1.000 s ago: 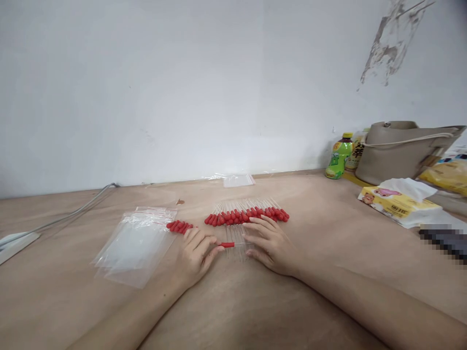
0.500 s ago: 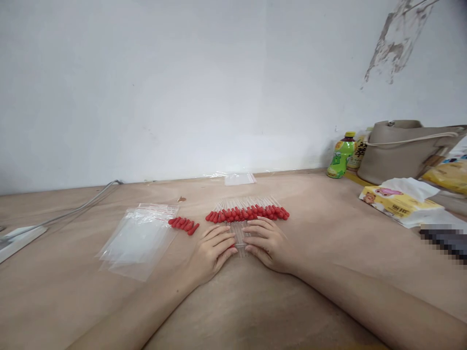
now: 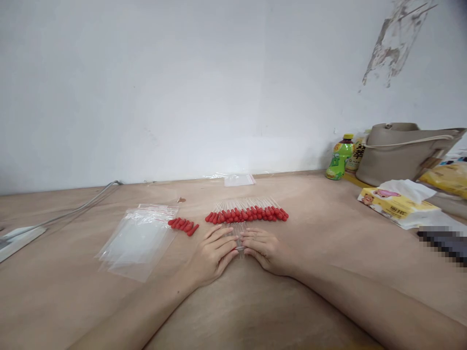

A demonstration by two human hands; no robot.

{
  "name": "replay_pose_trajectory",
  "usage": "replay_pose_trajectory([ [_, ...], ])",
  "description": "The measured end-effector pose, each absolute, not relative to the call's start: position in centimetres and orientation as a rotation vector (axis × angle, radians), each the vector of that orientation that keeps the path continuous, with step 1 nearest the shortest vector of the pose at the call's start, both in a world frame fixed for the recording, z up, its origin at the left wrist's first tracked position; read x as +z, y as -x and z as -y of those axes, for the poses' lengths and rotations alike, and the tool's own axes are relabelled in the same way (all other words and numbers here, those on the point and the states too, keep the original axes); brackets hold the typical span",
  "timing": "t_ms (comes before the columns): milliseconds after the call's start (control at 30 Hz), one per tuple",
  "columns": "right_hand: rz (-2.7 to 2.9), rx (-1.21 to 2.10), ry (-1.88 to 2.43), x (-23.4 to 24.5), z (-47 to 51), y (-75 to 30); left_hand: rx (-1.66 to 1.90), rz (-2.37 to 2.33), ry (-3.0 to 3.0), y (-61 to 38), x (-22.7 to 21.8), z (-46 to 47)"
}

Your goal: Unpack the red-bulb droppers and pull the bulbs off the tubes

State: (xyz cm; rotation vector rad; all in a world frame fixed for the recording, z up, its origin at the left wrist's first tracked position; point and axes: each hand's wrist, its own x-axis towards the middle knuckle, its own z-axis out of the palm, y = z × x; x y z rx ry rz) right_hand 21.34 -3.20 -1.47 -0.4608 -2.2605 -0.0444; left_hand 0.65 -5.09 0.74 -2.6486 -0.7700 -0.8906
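Note:
My left hand (image 3: pixel 214 252) pinches a red rubber bulb, of which only a sliver of red shows at the fingertips. Facing it, my right hand (image 3: pixel 265 249) has its thumb and fingers closed on a thin clear tube lying crosswise between the hands, mostly hidden. Beneath and between my fingers are several bare clear tubes (image 3: pixel 235 230) lying side by side. Just beyond them is a row of droppers (image 3: pixel 250 214), clear stems pointing away and red bulbs toward me. Several loose red bulbs (image 3: pixel 183 225) lie left of my left hand.
Clear zip bags (image 3: pixel 136 240) are stacked on the left, and another small bag (image 3: pixel 239 180) lies by the wall. A grey cable (image 3: pixel 83 206) crosses the left side. To the right are a green bottle (image 3: pixel 339 158), a handbag (image 3: pixel 392 155), a tissue pack (image 3: pixel 397 204) and a pixelated dark object (image 3: pixel 443 243).
My right hand has moved slightly left, narrowing the gap to my left hand. The red at my left fingertips stays in place. The view has shifted a little.

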Motion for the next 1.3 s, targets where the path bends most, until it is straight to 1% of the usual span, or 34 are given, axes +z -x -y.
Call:
replay_pose_trajectory([
  [200, 2.308, -0.127, 0.413, -1.4, 3.5, -21.6, -0.806, 0.785, 2.693, -0.7, 1.2, 5.5],
  [533, 2.334, -0.274, 0.414, -0.9, 4.0, -21.9, -0.827, 0.794, 2.733, -0.5, 1.3, 5.8],
  [767, 2.28, -0.384, 0.328, -0.9, 4.0, -21.9, -0.791, 0.801, 2.77, -0.5, 1.3, 5.9],
  [1133, 2.28, -0.485, 0.275, -0.6, 4.4, -22.1, -0.686, 0.885, 2.873, -0.1, 1.3, 6.1],
  [1300, 2.302, -0.516, 0.242, -0.6, 4.1, -23.0, -0.679, 0.847, 2.859, 0.5, 1.3, 6.2],
])
